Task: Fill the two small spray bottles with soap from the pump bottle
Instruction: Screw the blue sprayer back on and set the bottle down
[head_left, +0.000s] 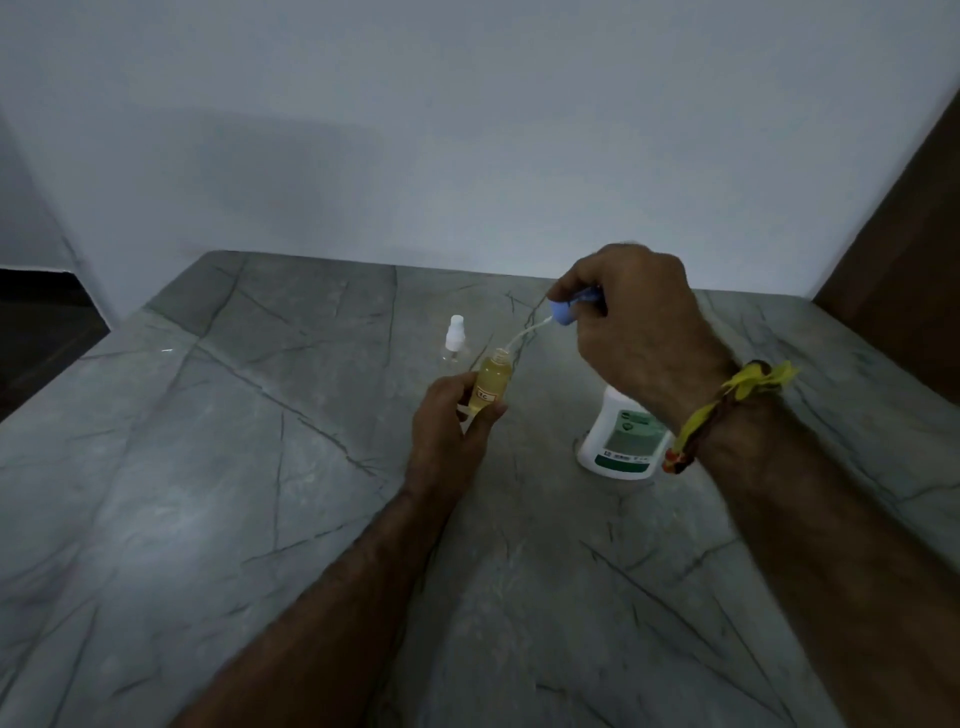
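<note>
My left hand (451, 423) grips a small clear spray bottle (492, 379) holding yellowish liquid; its neck is uncapped and it tilts slightly right. My right hand (631, 325) holds a blue spray head (563, 312) just up and right of that neck. Its thin white dip tube (524, 335) slants down to the bottle's mouth. A second small clear spray bottle (455, 338), with a white spray cap on, stands behind on the table. The white pump bottle (621, 441) with a green label stands below my right wrist, which hides its top.
The grey veined stone table (260, 493) stretches wide around the bottles. A pale wall (467, 130) runs along its far edge. A brown wooden panel (914, 270) rises at the right. A yellow thread band is on my right wrist.
</note>
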